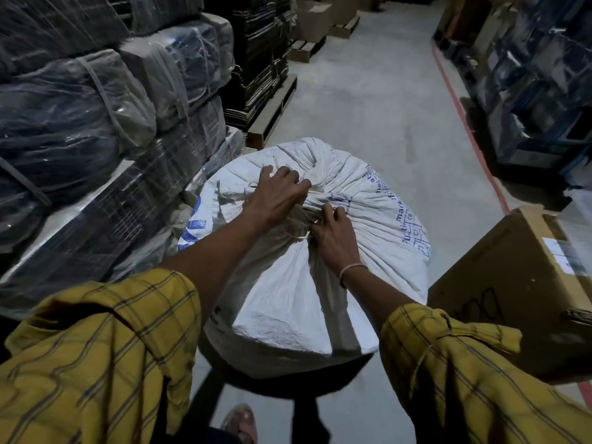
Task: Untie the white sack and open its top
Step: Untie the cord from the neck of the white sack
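Head view: the white sack [298, 283] stands on the floor [384, 100], its top gathered and tied shut. Left hand [278, 193] and right hand [334, 238] clutch the bunched neck at the string [299, 237]; untying looks barely started, opening remains.

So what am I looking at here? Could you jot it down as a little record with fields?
place: warehouse aisle, concrete floor
main item: white sack with blue print, top gathered and still tied
tie: pale string around the bunched neck
left hand: gripping the gathered neck
right hand: fingers pinching at the tie
beside sack: cardboard box on the right, wrapped bales on the left
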`<state>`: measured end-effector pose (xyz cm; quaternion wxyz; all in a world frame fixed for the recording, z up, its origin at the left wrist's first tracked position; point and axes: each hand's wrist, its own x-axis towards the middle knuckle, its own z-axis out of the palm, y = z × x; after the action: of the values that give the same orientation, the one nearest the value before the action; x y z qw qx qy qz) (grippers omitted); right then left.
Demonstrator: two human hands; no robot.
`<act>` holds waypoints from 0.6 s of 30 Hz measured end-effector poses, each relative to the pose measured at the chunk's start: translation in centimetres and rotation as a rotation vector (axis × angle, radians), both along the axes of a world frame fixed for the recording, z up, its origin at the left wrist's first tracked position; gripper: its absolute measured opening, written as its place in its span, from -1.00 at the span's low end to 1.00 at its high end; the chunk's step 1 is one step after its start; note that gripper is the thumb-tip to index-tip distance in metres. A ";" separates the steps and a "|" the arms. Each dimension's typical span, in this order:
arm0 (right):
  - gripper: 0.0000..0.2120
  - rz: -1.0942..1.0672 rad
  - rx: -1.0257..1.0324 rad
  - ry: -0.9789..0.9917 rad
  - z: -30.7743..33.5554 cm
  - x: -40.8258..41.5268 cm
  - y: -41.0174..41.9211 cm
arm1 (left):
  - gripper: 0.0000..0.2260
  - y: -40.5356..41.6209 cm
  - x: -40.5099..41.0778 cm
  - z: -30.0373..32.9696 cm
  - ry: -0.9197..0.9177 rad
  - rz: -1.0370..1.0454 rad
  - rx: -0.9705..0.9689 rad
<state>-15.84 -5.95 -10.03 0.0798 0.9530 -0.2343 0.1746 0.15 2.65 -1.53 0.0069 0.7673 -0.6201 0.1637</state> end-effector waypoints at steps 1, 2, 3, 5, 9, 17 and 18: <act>-0.81 -0.010 0.000 0.007 -0.2 0.2 0.0 | -0.76 -0.2 0.0 -0.3 0.012 0.001 -0.012; -0.77 -0.006 0.007 0.017 -0.2 0.3 0.0 | -0.78 -0.3 -0.1 -0.6 0.022 0.004 -0.021; -0.72 0.008 0.022 0.023 -0.1 0.3 0.1 | -0.80 -0.3 -0.1 -0.8 0.029 0.008 -0.034; -0.64 0.072 0.054 0.024 0.3 -0.2 -0.5 | -0.82 -0.4 0.1 -1.0 0.029 0.021 -0.052; -0.80 0.220 0.098 0.062 2.3 -3.0 -2.1 | -0.82 -0.5 0.6 -0.9 0.000 0.034 -0.076; -0.80 0.346 0.095 0.108 8.6 -10.2 -3.9 | -0.81 0.5 -1.5 0.9 0.023 0.079 -0.014; -0.82 0.357 0.095 0.110 9.4 -11.0 -3.8 | -0.79 0.7 -2.1 1.1 0.026 0.080 -0.006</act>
<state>-26.87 -9.72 -0.65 0.0154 0.9902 -0.0647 0.1225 -1.94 3.34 -0.44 0.0106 0.7936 -0.5881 0.1556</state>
